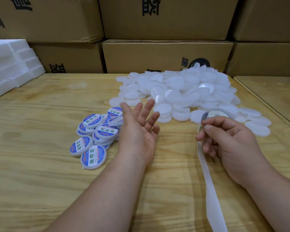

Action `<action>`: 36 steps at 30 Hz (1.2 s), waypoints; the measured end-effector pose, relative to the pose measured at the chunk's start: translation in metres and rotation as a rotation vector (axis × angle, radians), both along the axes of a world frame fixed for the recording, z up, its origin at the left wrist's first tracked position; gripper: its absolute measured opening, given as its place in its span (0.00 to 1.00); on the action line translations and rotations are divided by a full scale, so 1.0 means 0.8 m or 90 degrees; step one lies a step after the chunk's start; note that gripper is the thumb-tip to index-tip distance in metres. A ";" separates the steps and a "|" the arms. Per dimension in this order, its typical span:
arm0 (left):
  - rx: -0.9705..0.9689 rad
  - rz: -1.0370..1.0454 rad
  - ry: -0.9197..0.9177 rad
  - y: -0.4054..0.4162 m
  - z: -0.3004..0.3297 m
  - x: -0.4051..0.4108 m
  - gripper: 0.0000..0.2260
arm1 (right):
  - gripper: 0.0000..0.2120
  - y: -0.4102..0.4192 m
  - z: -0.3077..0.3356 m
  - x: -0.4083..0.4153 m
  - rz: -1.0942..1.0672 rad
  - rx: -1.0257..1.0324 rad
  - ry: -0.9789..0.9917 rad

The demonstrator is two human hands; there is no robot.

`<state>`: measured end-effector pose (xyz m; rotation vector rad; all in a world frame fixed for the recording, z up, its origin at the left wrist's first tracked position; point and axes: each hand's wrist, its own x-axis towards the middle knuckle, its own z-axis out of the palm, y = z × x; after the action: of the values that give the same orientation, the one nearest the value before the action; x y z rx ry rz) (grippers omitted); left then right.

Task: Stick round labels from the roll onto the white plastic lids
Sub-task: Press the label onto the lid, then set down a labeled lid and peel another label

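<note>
A big heap of plain white plastic lids [182, 91] covers the far middle of the wooden table [40, 190]. A smaller pile of lids with blue round labels [92, 136] lies at centre left. My left hand [139, 131] hovers palm up beside that pile, fingers spread and holding nothing. My right hand [228, 141] pinches the translucent label backing strip [206, 171], which hangs down toward the near edge. Its upper end loops over toward the label roll [216, 114], mostly hidden behind my right fingers.
Stacked cardboard boxes [166, 56] wall off the back of the table. White foam blocks [10, 64] sit at the far left. A second table surface [274, 91] adjoins on the right, with a seam between the two.
</note>
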<state>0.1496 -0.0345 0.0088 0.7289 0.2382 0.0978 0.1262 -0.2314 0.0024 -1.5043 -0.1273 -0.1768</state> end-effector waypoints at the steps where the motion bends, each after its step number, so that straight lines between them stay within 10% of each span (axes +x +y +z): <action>1: 0.034 -0.010 -0.012 -0.002 0.000 -0.001 0.21 | 0.11 0.000 0.000 0.000 0.000 -0.001 0.000; 6: 0.455 0.002 -0.114 -0.029 -0.010 -0.015 0.10 | 0.12 0.001 0.003 -0.002 0.000 -0.017 0.001; 11: 0.847 -0.072 -0.162 -0.044 -0.022 -0.020 0.27 | 0.13 0.003 0.006 -0.004 0.004 0.003 0.017; 22: 1.043 -0.035 0.016 -0.059 -0.020 0.037 0.41 | 0.14 0.007 -0.003 -0.008 -0.123 -0.135 -0.044; 36: 1.246 -0.038 -0.003 -0.057 -0.029 0.053 0.22 | 0.11 0.006 -0.005 -0.002 -0.179 -0.221 0.026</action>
<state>0.1922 -0.0797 -0.0143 2.6760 0.0392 0.2773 0.1249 -0.2265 -0.0017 -1.8688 0.0928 -0.3627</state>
